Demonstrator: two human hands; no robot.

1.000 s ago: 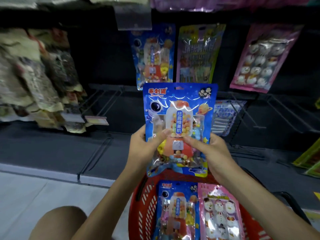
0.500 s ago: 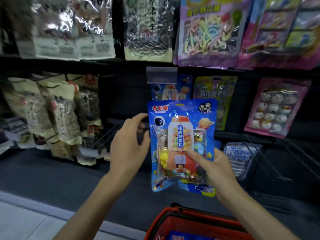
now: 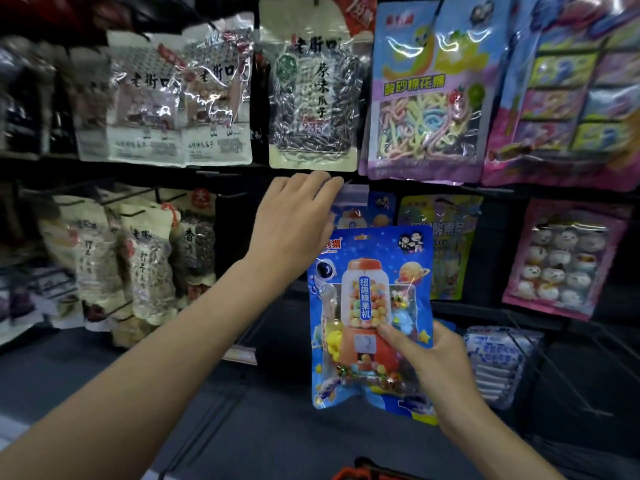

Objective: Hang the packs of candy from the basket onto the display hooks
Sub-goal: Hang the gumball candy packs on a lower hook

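A blue candy pack [image 3: 372, 306] printed with a red gumball machine is held upright in front of the display. My right hand [image 3: 436, 362] grips its lower right part, thumb on the front. My left hand [image 3: 294, 223] is raised above the pack's top left corner, fingers reaching to the clear price-tag holder [image 3: 353, 195] at the end of a hook. Whether those fingers hold the tag is hidden. A matching blue pack [image 3: 379, 211] hangs on that hook behind. Only the red basket's rim [image 3: 353, 472] shows at the bottom edge.
Seed bags [image 3: 162, 98] hang at upper left, and more beige bags [image 3: 145, 265] lower left. A purple noodle-candy pack [image 3: 424, 95], a pink snowman pack [image 3: 564, 261] and a white-blue pack [image 3: 498, 362] hang at right. Bare black hooks [image 3: 568, 372] stick out at lower right.
My left hand has let go of the pack and risen to the hook's tag. The right hand alone now holds the pack. The view has tilted up, leaving the basket almost out of sight.
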